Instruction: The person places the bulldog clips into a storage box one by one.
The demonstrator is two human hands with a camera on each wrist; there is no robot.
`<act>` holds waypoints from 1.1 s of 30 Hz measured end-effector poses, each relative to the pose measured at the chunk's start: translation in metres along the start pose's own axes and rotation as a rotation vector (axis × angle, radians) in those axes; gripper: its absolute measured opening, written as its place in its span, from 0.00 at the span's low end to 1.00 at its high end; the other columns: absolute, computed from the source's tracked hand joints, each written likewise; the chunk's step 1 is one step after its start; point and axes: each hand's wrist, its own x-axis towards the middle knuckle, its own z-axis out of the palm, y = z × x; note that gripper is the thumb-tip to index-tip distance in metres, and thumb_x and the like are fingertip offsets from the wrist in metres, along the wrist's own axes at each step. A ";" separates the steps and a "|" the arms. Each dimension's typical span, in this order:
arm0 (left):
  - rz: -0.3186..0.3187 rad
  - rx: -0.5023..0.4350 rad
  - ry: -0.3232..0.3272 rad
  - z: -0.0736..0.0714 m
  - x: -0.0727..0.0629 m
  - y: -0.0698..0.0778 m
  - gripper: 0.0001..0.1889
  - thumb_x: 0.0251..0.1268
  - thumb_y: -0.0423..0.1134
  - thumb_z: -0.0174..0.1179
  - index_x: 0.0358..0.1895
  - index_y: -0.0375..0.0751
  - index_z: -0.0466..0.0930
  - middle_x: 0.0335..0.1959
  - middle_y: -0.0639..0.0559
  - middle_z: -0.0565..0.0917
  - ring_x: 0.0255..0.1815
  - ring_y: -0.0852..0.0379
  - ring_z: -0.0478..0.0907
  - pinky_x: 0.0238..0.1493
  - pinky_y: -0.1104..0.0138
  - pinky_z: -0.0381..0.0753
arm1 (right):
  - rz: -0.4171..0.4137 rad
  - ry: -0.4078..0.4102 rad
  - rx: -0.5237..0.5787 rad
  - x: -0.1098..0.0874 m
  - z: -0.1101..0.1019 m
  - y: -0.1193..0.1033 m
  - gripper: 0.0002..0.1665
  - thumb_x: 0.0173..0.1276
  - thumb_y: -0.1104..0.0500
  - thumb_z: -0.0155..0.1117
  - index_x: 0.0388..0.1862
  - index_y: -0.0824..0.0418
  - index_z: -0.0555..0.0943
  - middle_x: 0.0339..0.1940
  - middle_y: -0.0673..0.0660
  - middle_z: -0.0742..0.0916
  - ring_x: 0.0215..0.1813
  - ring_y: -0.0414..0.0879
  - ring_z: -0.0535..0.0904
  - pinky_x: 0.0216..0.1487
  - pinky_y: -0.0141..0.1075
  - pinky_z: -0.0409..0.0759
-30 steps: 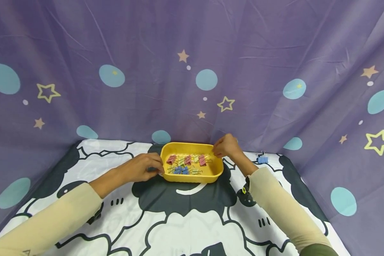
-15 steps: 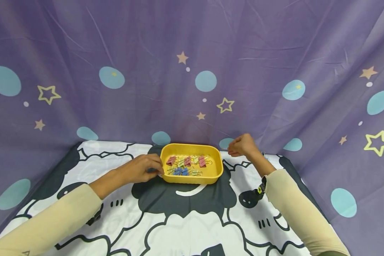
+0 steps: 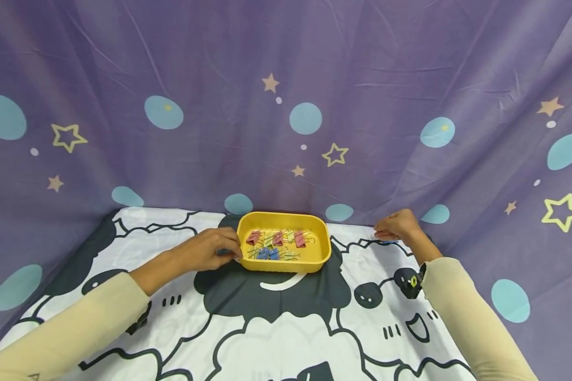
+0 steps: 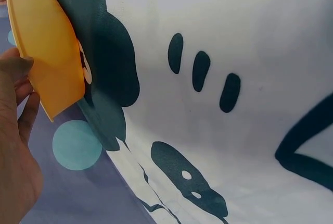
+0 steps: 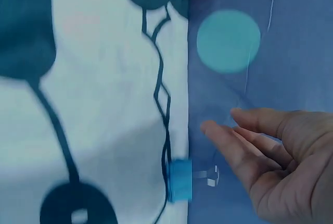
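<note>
A yellow plastic tray [image 3: 320, 253] holds pink binder clips [image 3: 300, 239], blue binder clips [image 3: 263, 254] and pale green ones. At its left end, my left hand [image 3: 214, 250] pinches the rim, the thumb on the outer wall in the left wrist view. My right hand [image 3: 400, 225] hovers to the right of the tray with thumb and fingers apart and nothing between them. Close by it, a single blue binder clip [image 5: 181, 181] lies near the back edge of the table, its wire handle pointing toward the curtain; in the head view the hand mostly hides it.
A white cloth with dark sheep drawings [image 3: 286, 349] covers the table. Directly behind it hangs a purple curtain [image 3: 219, 132] with stars and light blue ovals.
My right hand has left the tray's right end and moved right, over to the lone blue binder clip. My left hand and the tray have stayed in place.
</note>
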 end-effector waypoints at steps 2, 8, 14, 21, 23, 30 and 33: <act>0.004 -0.005 0.008 0.000 0.000 0.000 0.14 0.56 0.22 0.81 0.40 0.46 0.97 0.42 0.57 0.92 0.47 0.59 0.86 0.51 0.58 0.91 | 0.003 0.039 -0.037 0.000 -0.011 0.004 0.19 0.74 0.74 0.69 0.59 0.86 0.84 0.28 0.56 0.95 0.30 0.43 0.94 0.43 0.40 0.96; -0.010 -0.014 0.000 -0.001 0.000 0.000 0.14 0.57 0.22 0.81 0.40 0.46 0.97 0.43 0.58 0.92 0.48 0.60 0.86 0.53 0.57 0.91 | -0.025 0.155 -0.247 0.004 -0.036 0.018 0.17 0.69 0.70 0.72 0.51 0.83 0.89 0.21 0.49 0.93 0.25 0.39 0.91 0.35 0.36 0.94; -0.013 -0.017 -0.006 -0.001 0.000 0.000 0.14 0.58 0.22 0.80 0.41 0.46 0.97 0.43 0.57 0.92 0.48 0.59 0.86 0.53 0.57 0.91 | -0.036 0.217 -0.308 0.015 -0.045 0.024 0.02 0.60 0.70 0.76 0.30 0.71 0.92 0.15 0.45 0.88 0.20 0.34 0.85 0.28 0.31 0.89; -0.030 -0.019 -0.019 -0.003 -0.001 0.001 0.13 0.60 0.24 0.80 0.42 0.48 0.97 0.44 0.58 0.92 0.50 0.59 0.86 0.55 0.57 0.90 | -0.067 0.251 -0.534 0.089 -0.070 0.075 0.12 0.55 0.50 0.90 0.23 0.53 0.93 0.16 0.44 0.89 0.23 0.38 0.85 0.32 0.34 0.81; -0.035 -0.015 -0.024 -0.003 -0.001 0.000 0.13 0.61 0.24 0.79 0.42 0.48 0.97 0.44 0.58 0.92 0.50 0.59 0.86 0.55 0.57 0.90 | -0.073 0.285 -0.583 0.105 -0.073 0.087 0.16 0.53 0.44 0.91 0.20 0.50 0.92 0.16 0.45 0.89 0.25 0.44 0.84 0.34 0.39 0.80; -0.035 -0.012 -0.041 -0.004 -0.002 0.001 0.13 0.63 0.24 0.78 0.43 0.48 0.97 0.45 0.57 0.92 0.51 0.57 0.87 0.57 0.56 0.90 | -0.097 0.366 -0.632 0.080 -0.040 0.069 0.17 0.56 0.43 0.90 0.27 0.54 0.95 0.24 0.50 0.93 0.55 0.69 0.84 0.60 0.61 0.85; -0.043 -0.004 -0.047 -0.005 -0.002 0.002 0.13 0.64 0.25 0.78 0.44 0.48 0.97 0.46 0.57 0.93 0.52 0.57 0.87 0.58 0.55 0.90 | -0.110 0.349 -0.570 0.053 -0.023 0.050 0.17 0.61 0.50 0.87 0.38 0.63 0.96 0.28 0.56 0.94 0.66 0.75 0.79 0.69 0.62 0.81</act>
